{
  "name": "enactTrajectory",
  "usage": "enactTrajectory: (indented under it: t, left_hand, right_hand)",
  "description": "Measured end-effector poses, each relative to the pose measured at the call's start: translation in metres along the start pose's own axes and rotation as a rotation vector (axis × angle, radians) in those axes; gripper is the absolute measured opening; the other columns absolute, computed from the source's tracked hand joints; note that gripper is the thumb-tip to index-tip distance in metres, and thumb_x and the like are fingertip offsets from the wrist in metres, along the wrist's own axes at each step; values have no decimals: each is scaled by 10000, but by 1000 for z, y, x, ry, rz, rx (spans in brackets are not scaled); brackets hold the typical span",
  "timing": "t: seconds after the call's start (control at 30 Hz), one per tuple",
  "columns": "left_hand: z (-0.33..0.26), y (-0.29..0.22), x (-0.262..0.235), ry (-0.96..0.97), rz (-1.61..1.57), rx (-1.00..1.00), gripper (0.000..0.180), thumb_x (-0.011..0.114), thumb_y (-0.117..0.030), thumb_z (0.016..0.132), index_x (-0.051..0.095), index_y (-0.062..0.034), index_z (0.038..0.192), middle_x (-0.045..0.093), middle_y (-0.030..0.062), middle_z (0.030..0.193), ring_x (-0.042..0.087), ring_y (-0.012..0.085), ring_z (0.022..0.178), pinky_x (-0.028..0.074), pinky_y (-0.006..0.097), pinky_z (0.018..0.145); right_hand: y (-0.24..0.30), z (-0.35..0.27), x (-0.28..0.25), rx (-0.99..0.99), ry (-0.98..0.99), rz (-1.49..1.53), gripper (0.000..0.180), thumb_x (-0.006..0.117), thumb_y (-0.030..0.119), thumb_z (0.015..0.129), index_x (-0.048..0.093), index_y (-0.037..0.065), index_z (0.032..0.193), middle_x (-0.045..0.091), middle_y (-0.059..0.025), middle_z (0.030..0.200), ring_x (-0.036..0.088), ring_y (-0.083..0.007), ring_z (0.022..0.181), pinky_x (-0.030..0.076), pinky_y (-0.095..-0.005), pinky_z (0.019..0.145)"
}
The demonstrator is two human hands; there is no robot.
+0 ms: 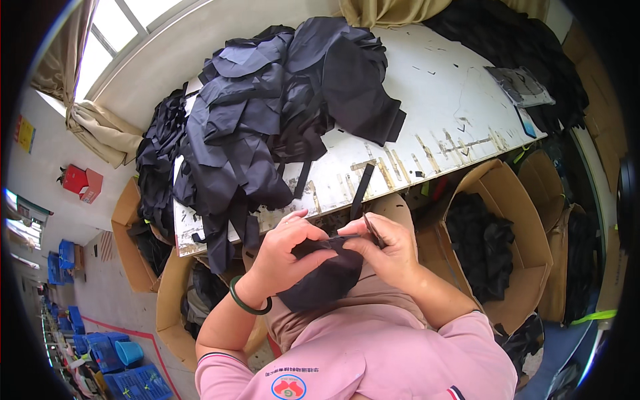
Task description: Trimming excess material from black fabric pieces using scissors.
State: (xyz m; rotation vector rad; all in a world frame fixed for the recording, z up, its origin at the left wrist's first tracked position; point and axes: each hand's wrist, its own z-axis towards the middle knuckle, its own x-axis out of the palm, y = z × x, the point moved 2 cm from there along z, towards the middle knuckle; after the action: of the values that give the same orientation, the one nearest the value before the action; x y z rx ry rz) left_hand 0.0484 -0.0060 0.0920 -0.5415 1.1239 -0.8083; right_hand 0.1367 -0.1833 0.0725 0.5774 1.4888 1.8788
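Note:
Over my lap I hold a black fabric piece (pixel 321 283) that hangs down between my hands. My left hand (pixel 283 250) is closed, thumb and forefinger pinching its upper edge. The right hand (pixel 390 250) pinches the same edge from the other side. A slim dark tool (pixel 375 230), perhaps small snips, also sits in my right fingers; its kind is mostly hidden. Just beyond my hands, a narrow black strip (pixel 362 190) hangs over the table's near edge. A large heap of black fabric pieces (pixel 247 113) covers the table's left part.
The white table (pixel 427 87) has worn tape marks along its near edge. More black fabric (pixel 513 47) and a clear plastic bag (pixel 520 87) lie at its far right. Cardboard boxes with black fabric stand right (pixel 527 233) and left (pixel 170 313). Blue crates (pixel 137 383) are at lower left.

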Motion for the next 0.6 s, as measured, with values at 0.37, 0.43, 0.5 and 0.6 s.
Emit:
enactTrajectory:
  t: [0.37, 0.43, 0.5, 0.6]
  left_hand:
    - [3, -8, -9, 94, 76, 10, 164, 755, -97, 735, 626, -67, 831, 635, 37, 782, 614, 235, 769, 400, 448, 999]
    - [4, -6, -13, 124, 82, 19, 161, 753, -86, 733, 628, -62, 831, 637, 44, 789, 617, 232, 777, 396, 447, 1003]
    - [4, -1, -19, 158, 86, 29, 159, 750, -74, 731, 629, -56, 831, 639, 52, 796, 620, 229, 784, 392, 446, 1006]
    - [0, 16, -23, 208, -366, -86, 109, 704, -28, 757, 633, -13, 838, 659, 73, 870, 632, 198, 854, 385, 418, 1010]
  right_hand:
    - [15, 9, -7, -248, 128, -437, 288, 782, 99, 735, 630, 46, 974, 609, -84, 926, 617, -205, 706, 489, -284, 615]
    - [11, 9, -10, -192, 176, -447, 254, 777, 58, 733, 628, 27, 936, 615, -100, 913, 613, -204, 709, 486, -273, 631]
    - [7, 9, -13, -146, 201, -341, 182, 733, 10, 762, 600, 9, 887, 619, -96, 934, 617, -175, 721, 493, -268, 636]
    - [4, 9, -17, -95, 274, -64, 137, 692, 10, 796, 591, 17, 888, 610, -78, 928, 628, -193, 759, 506, -286, 688]
